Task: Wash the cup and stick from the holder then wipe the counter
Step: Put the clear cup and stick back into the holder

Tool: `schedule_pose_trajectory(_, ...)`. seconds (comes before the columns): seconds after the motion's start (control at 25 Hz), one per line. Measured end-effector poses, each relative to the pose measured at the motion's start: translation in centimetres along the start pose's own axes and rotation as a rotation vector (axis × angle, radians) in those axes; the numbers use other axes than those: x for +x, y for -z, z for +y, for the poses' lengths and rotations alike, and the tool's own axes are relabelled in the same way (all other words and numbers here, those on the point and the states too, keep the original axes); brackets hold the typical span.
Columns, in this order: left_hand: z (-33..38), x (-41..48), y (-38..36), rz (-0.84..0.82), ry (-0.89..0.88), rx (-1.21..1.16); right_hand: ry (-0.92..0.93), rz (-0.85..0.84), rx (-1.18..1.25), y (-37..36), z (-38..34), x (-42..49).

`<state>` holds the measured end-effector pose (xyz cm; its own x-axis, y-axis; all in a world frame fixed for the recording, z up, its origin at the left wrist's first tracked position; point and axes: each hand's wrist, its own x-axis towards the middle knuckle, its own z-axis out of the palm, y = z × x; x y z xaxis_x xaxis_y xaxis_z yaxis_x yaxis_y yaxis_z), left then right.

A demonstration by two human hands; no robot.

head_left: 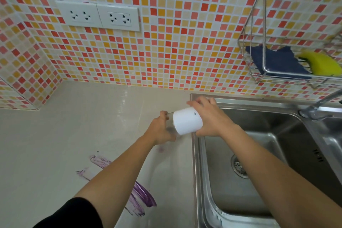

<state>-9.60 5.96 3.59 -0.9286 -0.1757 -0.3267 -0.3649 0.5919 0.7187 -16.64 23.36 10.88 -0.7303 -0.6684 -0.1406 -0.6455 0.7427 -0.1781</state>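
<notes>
Mosaic tile wall (166, 42) is filling the top half, 9 through 3 o'clock. Beige counter (64, 135) is taking up 7 to 9 o'clock, and the steel sink (240, 102) is sitting at 4 o'clock, touching the counter's right edge. The faucet (323, 101) is reaching in at 3 o'clock.

Wire rack (265, 24) is hanging on the wall at 2 o'clock. It's carrying a blue cloth (277, 61), with a yellow sponge (320, 63) just beside it on the 3 o'clock side. Double sockets (98, 15) are sitting on the wall at 10 o'clock.

Purple smears (142, 196) are lying on the counter at 6 to 7 o'clock, partly under the left forearm.

Both hands are working just below centre, at the counter/sink seam. Right hand (211, 119) is gripping the white holder (187, 123), fingers wrapping round its far side. The holder is tilting, its flat end facing 8 o'clock.

Left hand (160, 130) is curling round a clear cup (169, 116) at the holder's 9 o'clock side. The cup is blurring badly, so I cannot tell whether it's touching the holder or partly inside it. Cup and holder are both hovering over the counter edge, next to the sink rim.
</notes>
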Motion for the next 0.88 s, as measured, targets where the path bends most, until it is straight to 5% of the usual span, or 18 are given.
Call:
schedule_pose_trajectory(0.28,-0.1,-0.2,0.1,0.036,-0.01,-0.01,-0.043,0.066,0.305,0.2,-1.0,1.1)
schedule_pose_trajectory(0.48,-0.6,-0.3,-0.1,0.029,-0.017,-0.102,-0.117,0.093,0.224,0.7,-3.2,3.0)
schedule_pose_trajectory(0.76,-1.4,-0.2,-0.1,0.03,-0.034,-0.156,-0.085,-0.261,0.624,1.9,-1.9,3.7)
schedule_pose_trajectory(0.88,-1.7,0.0,0.0,0.035,-0.038,-0.154,-0.013,-0.105,0.543,1.2,-1.8,3.0)
